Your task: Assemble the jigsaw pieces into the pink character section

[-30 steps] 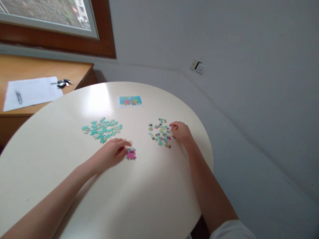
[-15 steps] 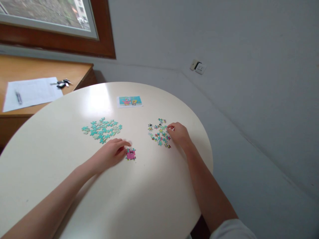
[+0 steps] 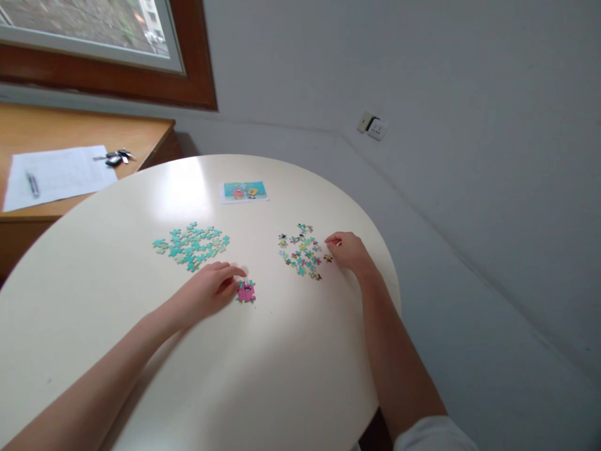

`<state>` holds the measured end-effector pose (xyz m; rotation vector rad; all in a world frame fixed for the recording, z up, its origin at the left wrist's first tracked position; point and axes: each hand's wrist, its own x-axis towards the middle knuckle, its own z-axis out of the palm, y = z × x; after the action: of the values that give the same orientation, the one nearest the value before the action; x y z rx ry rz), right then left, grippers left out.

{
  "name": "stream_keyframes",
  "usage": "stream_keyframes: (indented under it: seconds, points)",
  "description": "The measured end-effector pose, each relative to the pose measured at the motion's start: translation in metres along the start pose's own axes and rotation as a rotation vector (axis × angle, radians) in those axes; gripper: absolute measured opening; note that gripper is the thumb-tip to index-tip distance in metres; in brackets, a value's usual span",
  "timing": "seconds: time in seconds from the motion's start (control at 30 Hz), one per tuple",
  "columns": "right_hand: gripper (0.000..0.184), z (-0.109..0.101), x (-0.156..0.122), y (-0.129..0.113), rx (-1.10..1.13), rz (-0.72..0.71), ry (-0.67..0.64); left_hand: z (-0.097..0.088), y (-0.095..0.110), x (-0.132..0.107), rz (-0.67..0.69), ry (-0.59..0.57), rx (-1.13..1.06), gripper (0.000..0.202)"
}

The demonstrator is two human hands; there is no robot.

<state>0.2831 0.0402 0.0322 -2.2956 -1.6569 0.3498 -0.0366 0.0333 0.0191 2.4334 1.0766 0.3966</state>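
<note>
Head view: white table [image 3: 282, 357].
Pink section [image 3: 246, 294]: three o'clock of my left hand [image 3: 211, 285], thumb and index apart.
Mixed pieces [image 3: 301, 270]: nine o'clock of my right hand [image 3: 350, 250]; whether its fingertips meet, I cannot tell.
Teal pieces [image 3: 190, 258]: ten o'clock of pink section.

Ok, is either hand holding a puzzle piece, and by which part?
It can't be told: no held piece shows clearly. The left hand is at the left edge of the pink pieces; the right hand is beside the multicoloured pile.
</note>
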Motion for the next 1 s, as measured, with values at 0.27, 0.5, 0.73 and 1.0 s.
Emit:
stream_keyframes:
  seconds: [0.27, 0.5, 0.73, 1.0]
  points:
    - [0.015, -0.013, -0.005, 0.003, -0.034, 0.005, -0.192, 0.000, -0.001, -0.001, 0.008, 0.002, 0.006, 0.036]
    - [0.022, -0.015, -0.005, 0.009, -0.021, -0.001, -0.231, -0.001, 0.000, -0.001, 0.005, -0.005, 0.011, 0.037]
    - [0.019, -0.012, -0.005, 0.007, -0.040, 0.000, -0.231, -0.002, 0.001, 0.000, -0.006, -0.006, 0.004, 0.034]
    - [0.009, -0.010, -0.006, 0.000, -0.021, -0.003, -0.211, 0.000, 0.001, 0.000, -0.012, 0.000, 0.000, 0.034]
